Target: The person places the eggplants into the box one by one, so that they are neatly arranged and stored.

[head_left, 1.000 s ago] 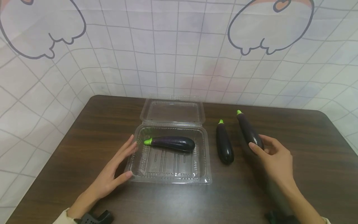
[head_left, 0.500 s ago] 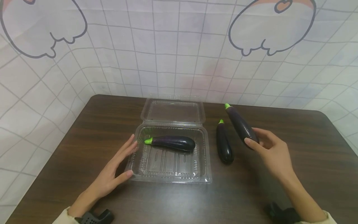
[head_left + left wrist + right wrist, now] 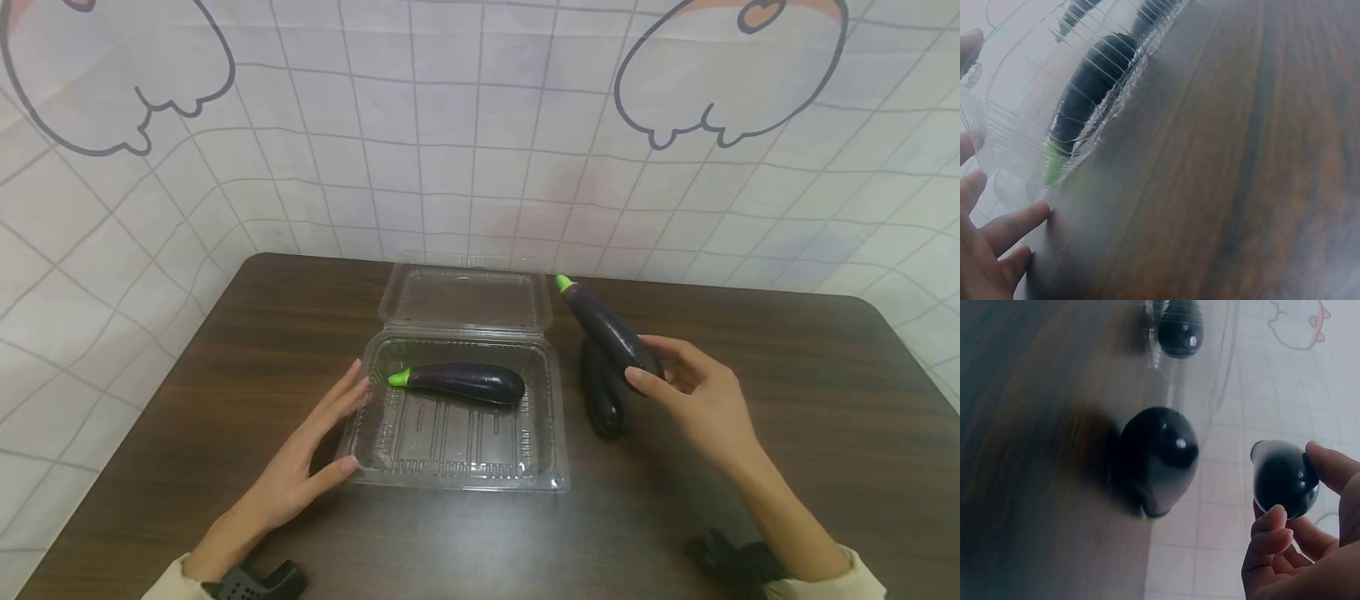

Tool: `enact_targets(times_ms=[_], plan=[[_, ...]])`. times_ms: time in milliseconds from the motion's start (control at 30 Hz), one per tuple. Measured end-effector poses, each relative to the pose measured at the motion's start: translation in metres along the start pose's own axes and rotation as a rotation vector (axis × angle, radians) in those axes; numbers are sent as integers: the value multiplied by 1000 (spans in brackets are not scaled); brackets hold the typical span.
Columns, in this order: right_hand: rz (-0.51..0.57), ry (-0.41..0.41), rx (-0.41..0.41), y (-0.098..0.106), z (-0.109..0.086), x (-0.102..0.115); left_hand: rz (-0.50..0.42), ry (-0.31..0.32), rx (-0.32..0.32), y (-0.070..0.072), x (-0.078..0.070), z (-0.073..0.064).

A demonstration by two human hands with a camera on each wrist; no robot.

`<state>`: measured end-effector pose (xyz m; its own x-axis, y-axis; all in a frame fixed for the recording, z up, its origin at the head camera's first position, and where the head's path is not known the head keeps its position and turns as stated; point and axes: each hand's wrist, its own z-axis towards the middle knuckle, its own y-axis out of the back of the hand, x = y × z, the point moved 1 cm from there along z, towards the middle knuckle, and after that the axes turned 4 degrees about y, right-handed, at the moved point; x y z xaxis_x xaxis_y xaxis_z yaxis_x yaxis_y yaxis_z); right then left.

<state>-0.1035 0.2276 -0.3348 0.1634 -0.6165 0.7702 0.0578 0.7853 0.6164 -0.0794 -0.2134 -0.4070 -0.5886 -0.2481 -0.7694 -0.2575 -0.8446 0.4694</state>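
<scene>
My right hand (image 3: 705, 408) grips the thick end of a dark purple eggplant (image 3: 606, 327), lifted off the table with its green stem tilted up and leftward. Below it, partly covered in the head view, a second eggplant (image 3: 602, 400) lies on the table. A clear plastic container (image 3: 450, 458) stands open, and a third eggplant (image 3: 468, 382) lies crosswise in it, stem to the left. With fingers extended, my left hand (image 3: 296, 467) rests against the container's left side; the left wrist view shows those fingers (image 3: 1019, 226) beside the clear wall.
The container's hinged lid (image 3: 468, 298) lies folded back toward the wall. A grid-patterned cloth (image 3: 450, 150) hangs behind the dark wooden table (image 3: 247, 333). Black wrist devices (image 3: 258, 581) sit at both wrists.
My right hand has raised its eggplant and carried it left, from right of the lying eggplant to above it. The left hand and container stay in place.
</scene>
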Motion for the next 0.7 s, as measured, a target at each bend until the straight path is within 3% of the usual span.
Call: enact_targets(times_ms=[700], plan=[[44, 170, 93, -26, 13, 23, 7, -1, -4, 0, 1, -1]])
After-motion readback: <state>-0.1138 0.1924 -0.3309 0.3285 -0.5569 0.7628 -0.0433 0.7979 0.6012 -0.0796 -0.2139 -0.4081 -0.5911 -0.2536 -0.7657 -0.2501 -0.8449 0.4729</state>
